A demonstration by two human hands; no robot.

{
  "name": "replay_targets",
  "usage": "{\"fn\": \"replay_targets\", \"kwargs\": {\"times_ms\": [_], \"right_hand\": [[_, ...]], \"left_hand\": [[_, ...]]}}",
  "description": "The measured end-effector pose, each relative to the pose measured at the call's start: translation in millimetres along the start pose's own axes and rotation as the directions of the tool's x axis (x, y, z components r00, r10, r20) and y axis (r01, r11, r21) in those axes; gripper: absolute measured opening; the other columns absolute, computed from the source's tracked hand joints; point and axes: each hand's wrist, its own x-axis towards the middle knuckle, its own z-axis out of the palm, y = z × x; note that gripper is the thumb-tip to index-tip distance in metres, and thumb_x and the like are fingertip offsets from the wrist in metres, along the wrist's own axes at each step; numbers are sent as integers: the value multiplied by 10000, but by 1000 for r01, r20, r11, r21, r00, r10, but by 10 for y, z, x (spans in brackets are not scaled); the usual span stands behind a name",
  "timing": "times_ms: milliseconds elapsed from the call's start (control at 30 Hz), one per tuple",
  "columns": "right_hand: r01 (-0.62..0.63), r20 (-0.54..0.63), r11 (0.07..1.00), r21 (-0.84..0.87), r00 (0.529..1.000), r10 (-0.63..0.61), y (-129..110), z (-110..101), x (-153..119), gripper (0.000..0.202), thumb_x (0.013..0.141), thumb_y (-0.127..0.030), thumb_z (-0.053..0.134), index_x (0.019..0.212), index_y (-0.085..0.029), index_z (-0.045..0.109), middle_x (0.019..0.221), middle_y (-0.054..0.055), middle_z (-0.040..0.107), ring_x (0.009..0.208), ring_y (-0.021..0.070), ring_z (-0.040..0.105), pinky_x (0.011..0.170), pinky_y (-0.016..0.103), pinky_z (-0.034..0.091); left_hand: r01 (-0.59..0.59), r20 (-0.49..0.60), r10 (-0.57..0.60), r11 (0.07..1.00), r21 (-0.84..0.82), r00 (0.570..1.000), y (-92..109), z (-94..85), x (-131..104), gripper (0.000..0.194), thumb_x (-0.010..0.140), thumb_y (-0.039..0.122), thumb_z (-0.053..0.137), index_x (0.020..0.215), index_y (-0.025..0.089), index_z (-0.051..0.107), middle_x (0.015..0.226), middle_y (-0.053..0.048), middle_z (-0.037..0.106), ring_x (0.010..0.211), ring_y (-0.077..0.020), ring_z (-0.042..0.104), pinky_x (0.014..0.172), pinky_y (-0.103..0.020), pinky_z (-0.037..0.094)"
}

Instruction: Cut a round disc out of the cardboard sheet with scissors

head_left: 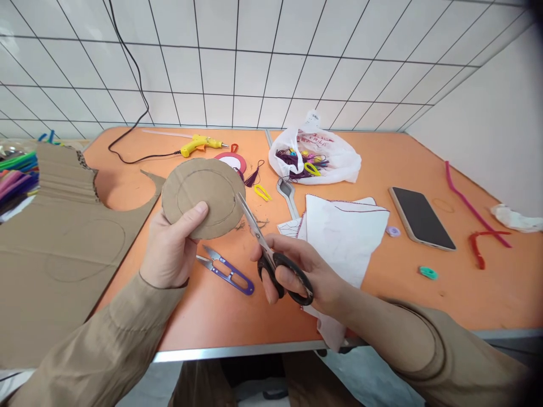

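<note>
My left hand grips a round cardboard disc by its lower left edge, thumb on top. A smaller circle is drawn on the disc. My right hand has its fingers through the black handles of a pair of scissors. The scissor blades look nearly closed, and their tips are at the disc's right edge. Beneath the disc, a pair of purple thread snips lies on the orange table.
Cut cardboard covers the left side. Behind are a yellow glue gun with its cord and a white plastic bag of tassels. White cloth, a phone and red pipe cleaners lie to the right.
</note>
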Motion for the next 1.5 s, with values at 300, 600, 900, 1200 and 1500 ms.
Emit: {"fn": "replay_targets", "kwargs": {"times_ms": [300,600,900,1200,1500], "right_hand": [[-1,25,1000,7,1000,1,-16,-1,-10,566,739,-652,698,961,-160,525,595,-6,618,508,98,501,525,238,338],[-28,12,1000,9,1000,28,-42,15,-32,549,738,-641,690,960,-164,534,587,-16,621,494,99,491,486,237,297],[-36,1,999,35,999,36,-27,9,-26,552,724,-636,715,961,-165,550,585,-9,631,494,104,496,485,240,294],[14,3,1000,26,1000,-14,-21,-1,-28,537,754,-629,700,977,-164,548,580,-11,625,493,100,494,497,245,309],[-30,-5,999,39,1000,30,-58,18,-29,549,721,-634,716,949,-168,538,568,-16,615,494,111,488,505,256,320]], "left_hand": [[-14,12,14,1000,27,1000,-12,-28,-5,281,713,212,793,983,166,731,1066,-89,743,1088,-300,667,913,-403,572],[-18,42,16,999,42,999,-3,-13,-6,394,726,215,775,1110,182,694,1039,-90,739,1103,-316,651,907,-435,568],[-38,32,36,995,87,999,-10,-9,-21,390,727,244,778,1104,190,692,1052,-88,738,1107,-315,646,912,-425,554],[-52,18,50,995,83,999,-8,-23,-7,348,719,229,792,1054,185,713,1099,-78,733,1112,-280,646,928,-376,547],[-44,6,43,996,76,999,-5,-12,-6,329,721,233,780,1038,177,712,1072,-83,741,1127,-297,641,919,-397,555]]}}
